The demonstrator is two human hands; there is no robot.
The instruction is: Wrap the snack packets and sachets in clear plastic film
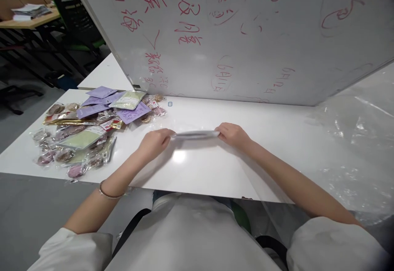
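Between my two hands stretches a thin, flat grey-white piece (pixel 196 134), seen almost edge-on and blurred; its kind cannot be made out. My left hand (pixel 156 141) pinches its left end with closed fingers, and a bracelet circles that wrist. At the opposite end, the fingers of my right hand (pixel 231 134) are closed on it too. Both hands are just over the white table (pixel 203 172), near its middle. To the left of my left hand lies a heap of purple sachets (pixel 134 113), pale green packets (pixel 84 136) and small clear-wrapped pieces (pixel 76 170).
A whiteboard (pixel 197 57) with red writing stands along the table's back edge. Crumpled clear plastic sheeting (pixel 363 135) covers the right side and reaches under my right forearm. Back left are a black chair (pixel 69 10) and a wooden desk with papers (pixel 30 10).
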